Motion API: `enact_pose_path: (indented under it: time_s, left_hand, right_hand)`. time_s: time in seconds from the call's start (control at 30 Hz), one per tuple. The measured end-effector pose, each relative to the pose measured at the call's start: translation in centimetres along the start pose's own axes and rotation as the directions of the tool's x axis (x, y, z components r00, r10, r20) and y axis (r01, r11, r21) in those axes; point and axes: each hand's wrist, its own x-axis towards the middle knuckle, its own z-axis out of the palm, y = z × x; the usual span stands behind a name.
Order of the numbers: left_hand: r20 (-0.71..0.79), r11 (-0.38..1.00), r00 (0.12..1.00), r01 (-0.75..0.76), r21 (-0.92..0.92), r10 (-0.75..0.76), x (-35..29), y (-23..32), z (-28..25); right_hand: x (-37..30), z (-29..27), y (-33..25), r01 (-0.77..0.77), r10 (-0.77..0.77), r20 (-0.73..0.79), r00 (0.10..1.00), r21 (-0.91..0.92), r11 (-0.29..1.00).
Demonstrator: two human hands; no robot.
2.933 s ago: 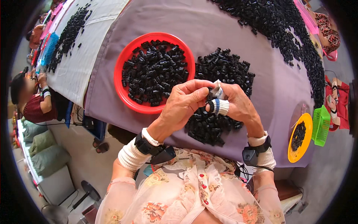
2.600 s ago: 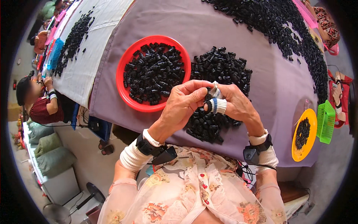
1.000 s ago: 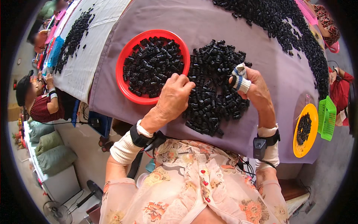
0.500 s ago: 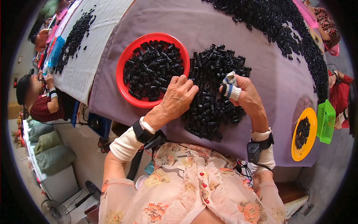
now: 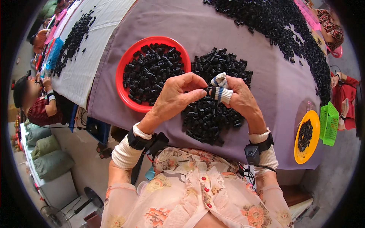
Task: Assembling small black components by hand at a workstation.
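Note:
My left hand [image 5: 176,91] is in a pinch, its thumb and forefinger tips meeting at a small black plastic part [image 5: 209,90]. My right hand [image 5: 240,97] grips that part from the other side, with white-and-blue cloth covers [image 5: 222,94] on its fingers. Much of the part is hidden by the fingertips. Both hands are above a loose pile of black plastic parts [image 5: 213,117] on the cloth. A round red basin [image 5: 120,74] holding many similar parts stands just left of the pile, beside my left hand.
A yellow plate [image 5: 314,146] with small dark bits lies at the right edge, by a green basket [image 5: 329,123]. A large heap of black parts [image 5: 273,26] spreads across the far right. Other people sit at the left and right, and a blue basket [image 5: 55,53] is far left.
My left hand has moved from beside the basin's rim, its fingers opening from a curl into a pinch at the part in my right hand. My right hand has shifted slightly left.

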Motion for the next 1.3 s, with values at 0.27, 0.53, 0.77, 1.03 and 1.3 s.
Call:
enact_pose_path:
  time_s: [0.27, 0.53, 0.77, 1.03, 1.3]
  left_hand:
    - [-0.066, 0.914, 0.998, -0.014, -0.406, -0.014, -0.6, -0.6, 0.4]
    - [-0.033, 0.765, 0.998, 0.016, -0.643, -0.049, -0.3, -1.6, 0.5]
    - [0.007, 0.631, 0.999, 0.031, -0.775, -0.041, -0.1, -1.5, 0.5]
    - [0.083, 0.631, 0.996, 0.052, -0.774, 0.019, -0.3, -0.9, 0.4]
    - [0.057, 0.669, 0.997, 0.076, -0.739, -0.05, -0.5, -0.7, 0.6]
  right_hand:
    - [-0.2, 0.6, 0.0, 0.007, 0.002, -0.063, 0.998, 0.141, 0.99]
    - [-0.3, 1.6, -0.5, 0.089, -0.076, -0.089, 0.993, 0.154, 0.984]
    - [-0.3, 1.8, -1.2, 0.11, -0.104, -0.083, 0.991, 0.071, 0.991]
    - [0.4, 0.9, -0.9, 0.141, -0.14, 0.038, 0.989, -0.015, 0.99]
    - [0.8, 0.8, -1.3, 0.151, -0.143, 0.115, 0.983, -0.062, 0.987]
